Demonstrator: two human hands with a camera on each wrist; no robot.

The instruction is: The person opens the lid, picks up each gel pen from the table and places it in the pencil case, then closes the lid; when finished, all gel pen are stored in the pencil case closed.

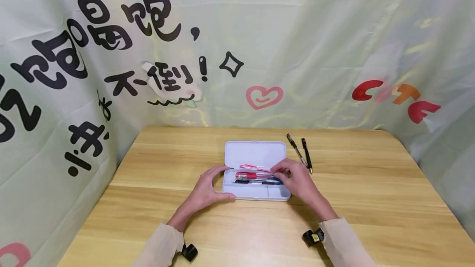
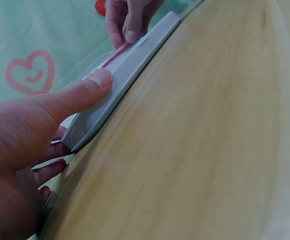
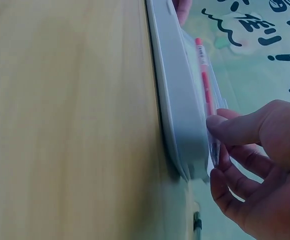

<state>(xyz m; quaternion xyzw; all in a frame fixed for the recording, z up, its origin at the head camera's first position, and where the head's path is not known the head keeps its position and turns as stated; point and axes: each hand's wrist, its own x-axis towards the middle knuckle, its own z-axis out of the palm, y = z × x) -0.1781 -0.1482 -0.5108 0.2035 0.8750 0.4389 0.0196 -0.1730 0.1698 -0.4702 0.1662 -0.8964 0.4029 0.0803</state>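
A white pencil case (image 1: pixel 256 193) lies unfolded on the table, its lid (image 1: pixel 256 153) tipped back toward the curtain. My left hand (image 1: pixel 208 186) grips its left end, thumb on the front edge and fingers round the back in the left wrist view. With thumb and fingertips my right hand (image 1: pixel 297 176) pinches the right end of a pink pen (image 3: pixel 205 77), which slants over the case's back part. Inside the case lie a red pen (image 1: pixel 246 175) and dark pens (image 1: pixel 256 182); their right ends are partly hidden by the right hand.
Two black pens (image 1: pixel 295 147) lie on the wooden table (image 1: pixel 167 151), behind and right of the case. A printed curtain (image 1: pixel 315 52) hangs along the table's back and sides. Each wrist wears a small black camera (image 1: pixel 190 252).
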